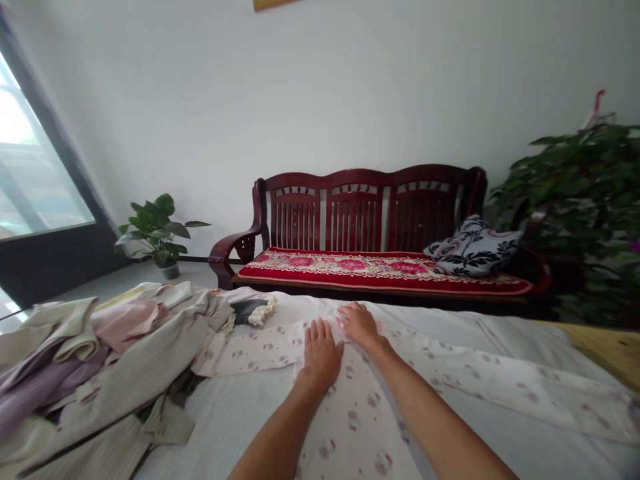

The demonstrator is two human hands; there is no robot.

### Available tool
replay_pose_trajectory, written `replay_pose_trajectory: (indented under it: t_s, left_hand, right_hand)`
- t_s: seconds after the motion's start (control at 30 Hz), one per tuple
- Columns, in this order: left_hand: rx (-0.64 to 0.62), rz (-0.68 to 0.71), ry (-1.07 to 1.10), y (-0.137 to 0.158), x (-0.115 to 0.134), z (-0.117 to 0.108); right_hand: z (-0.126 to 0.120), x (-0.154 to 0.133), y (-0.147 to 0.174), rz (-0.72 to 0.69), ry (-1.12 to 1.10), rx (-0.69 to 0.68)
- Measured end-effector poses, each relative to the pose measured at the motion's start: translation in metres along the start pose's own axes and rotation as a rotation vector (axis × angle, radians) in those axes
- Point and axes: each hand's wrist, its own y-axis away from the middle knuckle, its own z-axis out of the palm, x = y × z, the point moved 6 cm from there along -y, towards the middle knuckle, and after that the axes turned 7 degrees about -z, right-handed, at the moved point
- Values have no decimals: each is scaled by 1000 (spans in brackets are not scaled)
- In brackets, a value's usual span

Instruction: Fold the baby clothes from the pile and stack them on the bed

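Observation:
A white long-sleeved top (353, 420) with a small printed pattern lies spread on the white-covered surface, one sleeve out to each side. My left hand (323, 353) rests palm down at its left shoulder, fingers stretched out. Close beside it, my right hand (359, 325) lies on the fabric near the neckline, its fingers loosely extended and slightly bent toward the left. A bit of pink shows at the neckline by the right hand. Neither hand visibly grips the cloth. The lower part of the top runs out of view at the bottom edge.
A heap of mixed clothes (135, 353) covers the left side, touching the end of the left sleeve. Beyond the white sheet (240, 413) stands a dark red wooden bench (355, 207) with a patterned cushion (473, 250). Potted plants (160, 230) flank it. Bare wood (600, 350) shows at right.

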Motion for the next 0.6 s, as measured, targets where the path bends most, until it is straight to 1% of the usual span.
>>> replay_pose_trajectory:
  t_s: [0.13,0.37,0.6]
  left_hand:
    - [65,36,-8,3,-2,9]
    - [99,30,-6,4,-2,8]
    - [67,60,0,6,1,3]
  right_hand:
    - [7,-3,-6,-37,-4,-26]
    - [4,-9,-12,-85,-20,-14]
    - [-1,-4,-22,-22,0,7]
